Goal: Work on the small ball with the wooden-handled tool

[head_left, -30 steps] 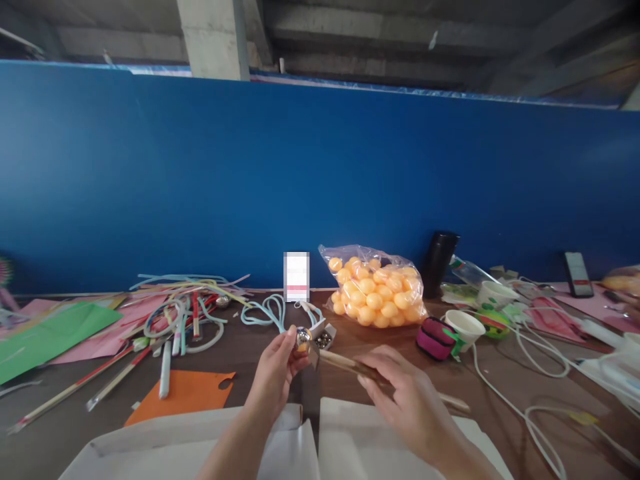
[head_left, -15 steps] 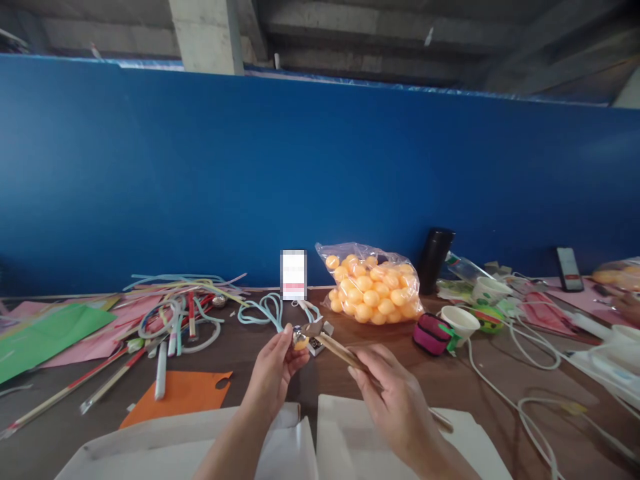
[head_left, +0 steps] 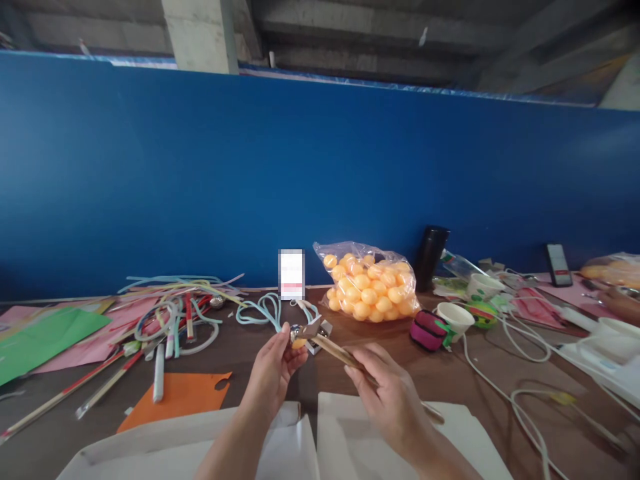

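Observation:
In the head view my left hand [head_left: 275, 367] pinches a small, shiny silver, rounded piece [head_left: 296, 333] between thumb and fingertips. Some orange-yellow shows at its lower side. My right hand [head_left: 390, 390] is wrapped round the wooden handle of a tool [head_left: 333, 348]. Its small, grey-brown flat head meets or overlaps the silver piece; I cannot tell whether they touch. Behind the tool's head sits a small metallic box-like thing [head_left: 323, 333], partly covered. White sheets [head_left: 350, 417] lie under both forearms.
Beyond my hands are a coiled light-blue cord [head_left: 260, 310], a propped phone [head_left: 291, 275] and a bag of orange balls [head_left: 370, 287]. To the left lie tubes [head_left: 175, 317] and orange paper [head_left: 175, 397]. A purple pouch [head_left: 429, 330], paper cup [head_left: 455, 319] and white cable [head_left: 493, 383] lie right.
The view has shifted slightly, so the things at right appear a little further left. Both hands keep their grips, and the tool's head stays at the silver piece.

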Demonstrator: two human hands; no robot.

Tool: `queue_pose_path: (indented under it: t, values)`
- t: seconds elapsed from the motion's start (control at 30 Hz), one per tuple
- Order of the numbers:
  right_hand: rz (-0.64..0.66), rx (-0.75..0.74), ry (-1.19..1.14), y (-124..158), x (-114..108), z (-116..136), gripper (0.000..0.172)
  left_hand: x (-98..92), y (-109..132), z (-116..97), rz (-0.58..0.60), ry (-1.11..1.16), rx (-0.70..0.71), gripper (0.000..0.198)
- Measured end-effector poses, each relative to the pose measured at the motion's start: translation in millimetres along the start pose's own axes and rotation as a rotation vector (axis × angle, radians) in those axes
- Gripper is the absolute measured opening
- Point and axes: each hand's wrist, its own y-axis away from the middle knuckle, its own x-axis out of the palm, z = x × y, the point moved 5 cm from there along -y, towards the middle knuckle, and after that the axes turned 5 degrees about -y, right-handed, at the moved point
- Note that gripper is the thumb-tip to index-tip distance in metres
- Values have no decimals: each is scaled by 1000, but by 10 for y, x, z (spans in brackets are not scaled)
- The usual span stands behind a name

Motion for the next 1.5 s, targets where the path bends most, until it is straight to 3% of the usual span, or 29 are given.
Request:
queue_pose_path:
  t: [0.9, 1.03, 1.27, 1.5]
  values:
    - [-9, 22, -6, 3, 16, -33, 26, 5, 21, -24, -26, -5, -9, 15]
    - [-12, 19, -8, 4, 17, -35, 26, 16, 18, -26, -2, 9, -4, 15]
    - [-125, -27, -107, 5, -75, -14, 24, 91, 59, -51, 83, 80, -25, 17]
    - [-87, -51, -91, 7, -64, 37, 26, 111, 84, -75, 125, 106, -18, 20]
